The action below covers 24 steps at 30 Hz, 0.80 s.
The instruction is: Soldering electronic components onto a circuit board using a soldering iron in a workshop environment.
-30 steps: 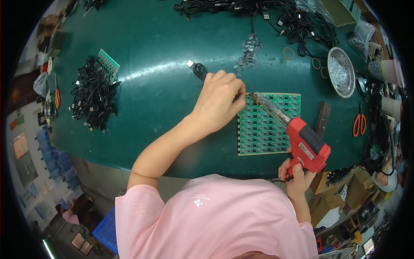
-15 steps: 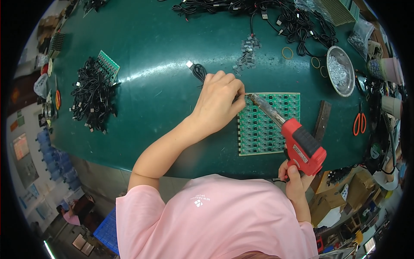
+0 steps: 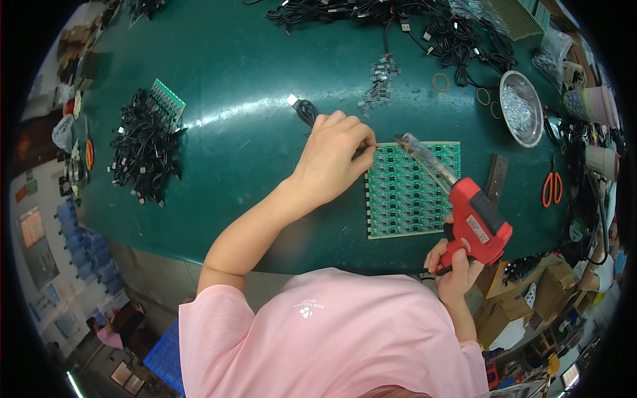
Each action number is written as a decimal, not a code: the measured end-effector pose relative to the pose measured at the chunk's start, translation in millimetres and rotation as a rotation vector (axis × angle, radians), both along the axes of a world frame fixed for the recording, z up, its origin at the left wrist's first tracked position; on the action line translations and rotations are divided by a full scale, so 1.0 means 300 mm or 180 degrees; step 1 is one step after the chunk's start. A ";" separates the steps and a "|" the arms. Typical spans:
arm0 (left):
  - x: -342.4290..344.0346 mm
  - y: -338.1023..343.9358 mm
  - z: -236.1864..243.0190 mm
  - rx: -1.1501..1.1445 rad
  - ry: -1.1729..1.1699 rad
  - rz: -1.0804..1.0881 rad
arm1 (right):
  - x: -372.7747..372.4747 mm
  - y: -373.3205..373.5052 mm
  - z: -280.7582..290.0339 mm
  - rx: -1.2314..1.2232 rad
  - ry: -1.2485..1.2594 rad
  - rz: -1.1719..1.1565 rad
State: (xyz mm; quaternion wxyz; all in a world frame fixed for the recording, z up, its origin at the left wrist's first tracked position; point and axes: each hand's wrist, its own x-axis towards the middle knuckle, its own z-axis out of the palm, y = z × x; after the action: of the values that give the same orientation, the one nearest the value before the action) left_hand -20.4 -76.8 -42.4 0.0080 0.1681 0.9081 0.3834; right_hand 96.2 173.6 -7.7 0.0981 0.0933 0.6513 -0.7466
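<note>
My left hand [image 3: 332, 156] is closed in a pinch at the top left corner of a green circuit board panel [image 3: 408, 192], which bears rows of small parts. A black USB cable [image 3: 306, 111] runs from beyond that hand in under it; its end seems to lie between the fingertips, largely hidden. My right hand [image 3: 456, 275] is wrapped round the handle of a red and black soldering gun [image 3: 479, 222]. The gun's metal tip hovers over the panel's top row, a little right of the left fingertips and apart from them.
Left lies a heap of black cables [image 3: 142, 149] with a finished-looking board strip. Small grey components [image 3: 379, 86] lie beyond the panel, near rubber bands [image 3: 440, 82]. To the right are a metal bowl [image 3: 531, 129], a dark flat bar [image 3: 496, 176] and orange-handled scissors [image 3: 552, 189].
The soldering gun has moved right and its tip has come away from the left fingertips. The left hand stays nearly where it was, still pinching.
</note>
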 end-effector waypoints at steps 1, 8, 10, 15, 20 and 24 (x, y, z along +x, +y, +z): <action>-0.003 -0.008 0.000 0.0003 0.0010 -0.0017 | 0.000 -0.001 -0.022 -0.0217 0.0037 -0.0130; -0.058 -0.063 -0.023 -0.0189 0.1029 -0.1348 | -0.036 -0.048 -0.143 0.0004 0.0520 -0.0783; -0.071 -0.072 -0.030 -0.0202 0.1155 -0.1540 | -0.024 -0.016 -0.172 -0.0125 0.0636 -0.0611; -0.090 -0.079 -0.042 0.0059 0.1073 -0.1636 | -0.001 -0.004 -0.132 -0.0230 0.0823 -0.0285; -0.097 -0.082 -0.037 0.0161 0.0912 -0.1601 | 0.085 0.050 -0.093 0.0492 0.0254 0.0213; -0.096 -0.082 -0.031 0.0070 0.0853 -0.1649 | 0.086 0.032 -0.093 0.0459 0.0228 0.0123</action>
State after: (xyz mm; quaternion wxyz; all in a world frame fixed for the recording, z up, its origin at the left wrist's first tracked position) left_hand -49.3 -101.3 -51.8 -0.0162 0.4436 0.8237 0.3527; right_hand 122.1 183.2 -35.5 0.0822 0.0607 0.7082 -0.6986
